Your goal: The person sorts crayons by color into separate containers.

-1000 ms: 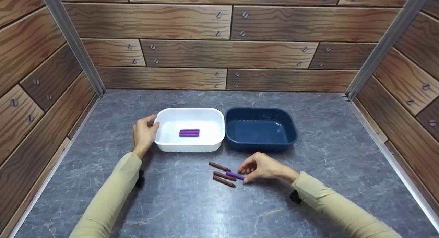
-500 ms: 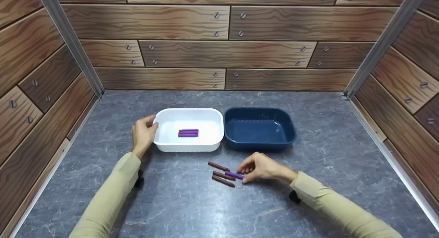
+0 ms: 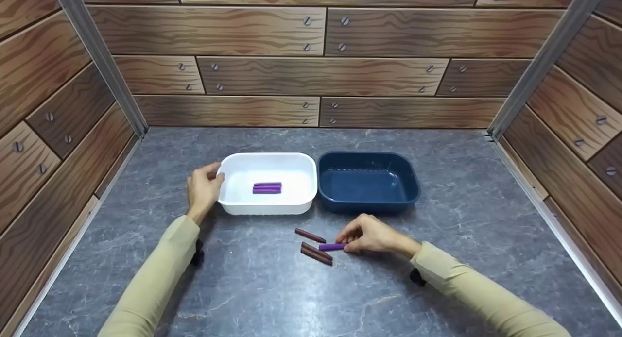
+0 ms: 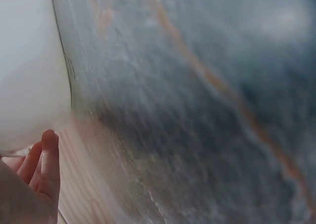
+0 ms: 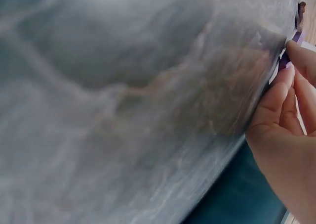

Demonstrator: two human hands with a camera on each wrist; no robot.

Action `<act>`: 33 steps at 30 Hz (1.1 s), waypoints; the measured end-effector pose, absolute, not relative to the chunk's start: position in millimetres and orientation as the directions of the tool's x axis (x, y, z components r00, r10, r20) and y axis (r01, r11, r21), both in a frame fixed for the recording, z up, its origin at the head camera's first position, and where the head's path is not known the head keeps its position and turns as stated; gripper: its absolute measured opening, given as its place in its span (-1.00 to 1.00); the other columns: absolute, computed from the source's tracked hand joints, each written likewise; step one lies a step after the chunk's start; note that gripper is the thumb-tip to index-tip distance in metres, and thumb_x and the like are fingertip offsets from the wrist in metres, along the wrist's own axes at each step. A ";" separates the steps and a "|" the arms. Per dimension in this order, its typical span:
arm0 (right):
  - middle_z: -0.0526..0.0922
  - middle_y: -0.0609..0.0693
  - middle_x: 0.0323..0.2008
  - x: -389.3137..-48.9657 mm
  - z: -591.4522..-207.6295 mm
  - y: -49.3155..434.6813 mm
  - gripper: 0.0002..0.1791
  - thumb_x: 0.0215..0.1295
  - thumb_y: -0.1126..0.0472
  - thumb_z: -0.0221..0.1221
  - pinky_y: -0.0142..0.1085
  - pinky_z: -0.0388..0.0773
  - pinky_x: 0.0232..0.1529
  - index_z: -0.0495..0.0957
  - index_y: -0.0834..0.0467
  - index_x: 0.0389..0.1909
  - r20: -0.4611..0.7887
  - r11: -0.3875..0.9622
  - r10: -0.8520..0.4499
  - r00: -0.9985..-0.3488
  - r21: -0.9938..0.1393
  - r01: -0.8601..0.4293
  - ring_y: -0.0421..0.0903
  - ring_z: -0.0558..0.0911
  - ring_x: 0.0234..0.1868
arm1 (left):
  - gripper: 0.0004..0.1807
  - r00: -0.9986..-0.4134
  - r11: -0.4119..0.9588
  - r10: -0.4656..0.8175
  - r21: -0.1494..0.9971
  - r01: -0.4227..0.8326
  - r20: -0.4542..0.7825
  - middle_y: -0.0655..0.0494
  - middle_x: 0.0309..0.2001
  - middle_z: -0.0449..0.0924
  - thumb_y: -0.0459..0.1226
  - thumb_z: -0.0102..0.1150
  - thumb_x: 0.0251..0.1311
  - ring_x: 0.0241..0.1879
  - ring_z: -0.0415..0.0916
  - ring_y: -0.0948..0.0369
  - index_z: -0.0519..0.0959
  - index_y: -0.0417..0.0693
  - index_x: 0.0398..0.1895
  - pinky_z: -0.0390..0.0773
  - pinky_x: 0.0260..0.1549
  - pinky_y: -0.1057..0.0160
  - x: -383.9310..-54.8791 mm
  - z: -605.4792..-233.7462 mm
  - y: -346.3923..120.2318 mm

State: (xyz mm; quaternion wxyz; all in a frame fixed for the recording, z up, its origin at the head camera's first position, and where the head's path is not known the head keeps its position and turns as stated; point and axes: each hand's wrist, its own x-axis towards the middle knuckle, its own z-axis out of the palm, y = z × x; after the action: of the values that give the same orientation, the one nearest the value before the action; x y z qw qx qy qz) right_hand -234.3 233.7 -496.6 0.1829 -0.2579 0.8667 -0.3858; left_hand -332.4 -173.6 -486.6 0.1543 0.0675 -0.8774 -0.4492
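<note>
My right hand [image 3: 371, 235] pinches one end of a purple crayon [image 3: 331, 247] between thumb and fingertips, low over the table. In the right wrist view the purple crayon [image 5: 284, 60] shows between the fingertips. Three brown crayons [image 3: 310, 235] lie just left of it, two of them side by side. At the left end of a white tub [image 3: 266, 209], my left hand [image 3: 203, 190] holds the rim with thumb and fingers. Inside that tub lie purple crayons [image 3: 267, 188] in a small row. The left wrist view shows the fingers [image 4: 49, 159] against the tub's outer wall.
A dark blue tub [image 3: 369, 207] stands right beside the white one, with nothing seen in it. Both rest on a grey marbled table [image 3: 233, 288]. Wood-patterned walls [image 3: 311, 77] enclose the back and sides, with metal posts at the corners.
The purple crayon in my right hand has turned from slanted to nearly level across the view, and the fingers have closed onto it. My left hand and both tubs stay put.
</note>
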 end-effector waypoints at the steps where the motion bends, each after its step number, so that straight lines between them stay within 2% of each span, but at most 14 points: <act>1: 0.74 -0.07 -0.46 -234.4 -496.1 233.5 -0.76 0.05 0.32 0.40 -0.48 0.54 -0.49 0.77 0.10 -0.21 -0.119 0.571 -0.585 -0.802 -0.763 -0.303 -0.32 0.61 -0.50 | -0.61 -0.943 0.587 -0.257 0.809 0.019 0.210 -0.21 -0.05 0.69 -0.31 0.10 0.29 -0.08 0.67 -0.01 0.58 -0.18 0.18 0.65 -0.15 0.03 -332.5 -486.6 -173.8; 10: 0.72 0.00 -0.47 -235.4 -491.3 232.8 -0.82 0.16 0.32 0.33 -0.49 0.45 -0.56 0.76 0.11 -0.20 -0.140 0.546 -0.576 -0.805 -0.800 -0.251 -0.27 0.54 -0.54 | -0.61 -0.940 0.609 -0.253 0.793 0.029 0.228 -0.18 -0.13 0.72 -0.28 0.12 0.28 -0.16 0.70 0.02 0.60 -0.13 0.17 0.66 -0.20 0.04 -332.9 -485.4 -174.2; 20: 0.75 0.04 -0.34 -239.1 -484.3 225.7 -0.83 0.21 0.28 0.32 -0.47 0.47 -0.49 0.75 0.07 -0.18 -0.121 0.532 -0.552 -0.825 -0.813 -0.236 -0.24 0.57 -0.45 | -0.61 -0.941 0.604 -0.255 0.797 0.024 0.223 -0.19 -0.11 0.71 -0.30 0.12 0.27 -0.13 0.69 0.01 0.59 -0.14 0.17 0.64 -0.17 0.04 -332.1 -485.4 -173.8; 27: 0.74 0.20 -0.18 -240.8 -472.5 216.2 -0.81 0.27 0.34 0.25 -0.46 0.48 -0.42 0.72 0.21 -0.12 -0.084 0.512 -0.568 -0.819 -0.815 -0.271 -0.14 0.59 -0.37 | -0.60 -0.942 0.601 -0.259 0.799 0.015 0.212 -0.19 -0.09 0.71 -0.30 0.11 0.27 -0.11 0.69 0.01 0.59 -0.13 0.17 0.65 -0.16 0.04 -331.5 -484.9 -174.2; 30: 0.74 0.19 -0.15 -242.7 -466.8 209.6 -0.80 0.29 0.35 0.23 -0.45 0.49 -0.34 0.71 0.23 -0.09 -0.074 0.503 -0.577 -0.814 -0.817 -0.282 -0.17 0.57 -0.33 | -0.60 -0.943 0.599 -0.258 0.801 0.014 0.210 -0.19 -0.09 0.71 -0.30 0.11 0.28 -0.10 0.69 0.00 0.59 -0.14 0.17 0.65 -0.16 0.04 -331.4 -485.0 -174.3; 33: 0.74 0.19 -0.15 -245.4 -460.3 202.3 -0.79 0.29 0.30 0.25 -0.46 0.46 -0.35 0.72 0.17 -0.08 -0.061 0.481 -0.583 -0.810 -0.830 -0.283 -0.23 0.53 -0.35 | -0.60 -0.945 0.600 -0.252 0.800 0.017 0.209 -0.19 -0.08 0.71 -0.29 0.11 0.29 -0.10 0.68 0.00 0.58 -0.14 0.18 0.65 -0.16 0.04 -331.0 -485.1 -174.2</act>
State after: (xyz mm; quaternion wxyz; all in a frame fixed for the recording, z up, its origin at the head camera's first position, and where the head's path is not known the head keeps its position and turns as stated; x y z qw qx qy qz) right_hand -245.4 202.3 -460.3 0.1702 -0.2565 0.8434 -0.4403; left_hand -331.0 -174.2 -485.1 0.1520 0.0667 -0.8815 -0.4420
